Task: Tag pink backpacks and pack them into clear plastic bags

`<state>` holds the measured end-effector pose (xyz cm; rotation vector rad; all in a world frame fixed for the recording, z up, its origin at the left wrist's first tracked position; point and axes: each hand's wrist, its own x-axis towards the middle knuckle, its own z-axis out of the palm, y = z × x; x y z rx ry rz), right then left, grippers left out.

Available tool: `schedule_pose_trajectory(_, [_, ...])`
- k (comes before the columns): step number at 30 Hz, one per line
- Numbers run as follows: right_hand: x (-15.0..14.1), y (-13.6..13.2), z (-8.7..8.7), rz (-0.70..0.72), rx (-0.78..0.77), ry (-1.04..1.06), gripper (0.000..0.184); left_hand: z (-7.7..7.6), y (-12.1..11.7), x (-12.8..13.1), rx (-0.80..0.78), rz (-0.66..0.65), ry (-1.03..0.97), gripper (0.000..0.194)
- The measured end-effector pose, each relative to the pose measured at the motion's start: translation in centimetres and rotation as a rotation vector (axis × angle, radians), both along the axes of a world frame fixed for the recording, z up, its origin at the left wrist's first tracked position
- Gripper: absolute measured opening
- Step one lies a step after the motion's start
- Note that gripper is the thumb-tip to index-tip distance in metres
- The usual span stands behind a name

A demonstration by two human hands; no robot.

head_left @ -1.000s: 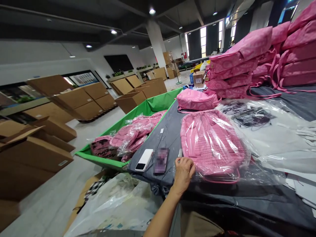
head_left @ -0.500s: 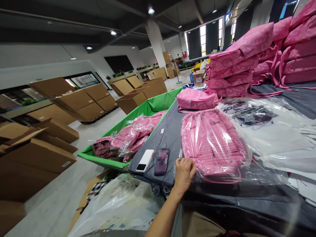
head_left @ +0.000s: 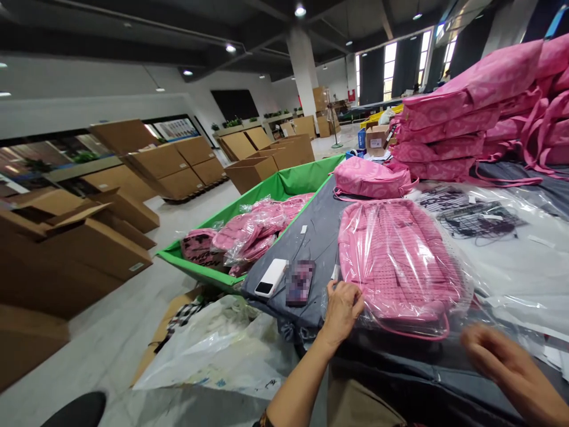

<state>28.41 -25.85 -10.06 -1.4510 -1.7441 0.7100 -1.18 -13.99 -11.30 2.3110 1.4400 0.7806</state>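
Note:
A pink backpack (head_left: 400, 261) lies flat in a clear plastic bag (head_left: 448, 320) on the dark grey table (head_left: 311, 231). My left hand (head_left: 342, 308) rests at the bag's near left corner, fingers curled onto the plastic edge. My right hand (head_left: 502, 362) comes in from the lower right, blurred, over the bag's loose open end, its fingers not clear. Two phones (head_left: 287, 280) lie on the table just left of my left hand.
A green bin (head_left: 275, 190) left of the table holds several bagged pink backpacks. More pink backpacks (head_left: 448, 130) are stacked at the table's back. Clear bags and cords (head_left: 480, 219) lie to the right. Cardboard boxes (head_left: 133, 178) fill the floor at left. White plastic sheeting (head_left: 217, 350) lies below.
My right hand has come into view at the lower right. The view has shifted a little to the left. My left hand has stayed at the bag's corner.

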Motion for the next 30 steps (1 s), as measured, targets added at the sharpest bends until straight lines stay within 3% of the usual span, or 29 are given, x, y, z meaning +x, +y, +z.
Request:
schedule_pose_trajectory(2, [-2.7,5.3,1.8,0.259,-0.09,-0.004,0.051,0.2,0.0,0.0,-0.029,-0.008,-0.01,0.015])
schedule_pose_trajectory(5, [-6.5,12.5,3.3,0.537,-0.102,-0.285,0.05,0.2,0.0,-0.1,-0.052,-0.009,-0.018,0.014])
schedule_pose_trajectory(8, [-8.3,16.8,2.6,0.667,-0.133,-0.481,0.044,-0.1,-0.1,-0.1,-0.047,0.014,-0.027,0.013])
schedule_pose_trajectory(10, [-8.3,17.9,1.6,0.639,-0.14,-0.505,0.039,-0.3,-0.2,-0.1,-0.045,0.024,-0.033,0.013])
schedule_pose_trajectory(13, [-7.5,17.5,0.8,0.494,-0.085,-0.557,0.039,-0.5,-0.3,-0.3,-0.043,0.02,-0.038,0.013])
schedule_pose_trajectory(16, [-6.9,15.4,0.4,0.401,-0.004,-0.588,0.03,-0.5,-0.2,-0.4,-0.037,0.016,-0.045,0.014])
schedule_pose_trajectory(21, [-6.9,11.0,-1.6,0.63,0.179,-0.591,0.047,-0.9,-0.2,-0.4,-0.009,0.017,-0.036,0.012])
schedule_pose_trajectory(24, [-7.5,10.4,-2.8,0.626,0.136,-0.68,0.06,-0.8,-0.2,-0.3,0.003,0.032,-0.014,0.011])
schedule_pose_trajectory(27, [-7.6,10.9,-2.7,0.61,0.135,-0.663,0.061,0.0,0.8,-0.9,-0.113,-0.005,-0.057,0.007])
schedule_pose_trajectory(30, [-6.0,9.6,-2.1,0.38,0.357,-0.479,0.039,0.9,3.3,-2.2,-0.332,0.06,-0.328,0.012])
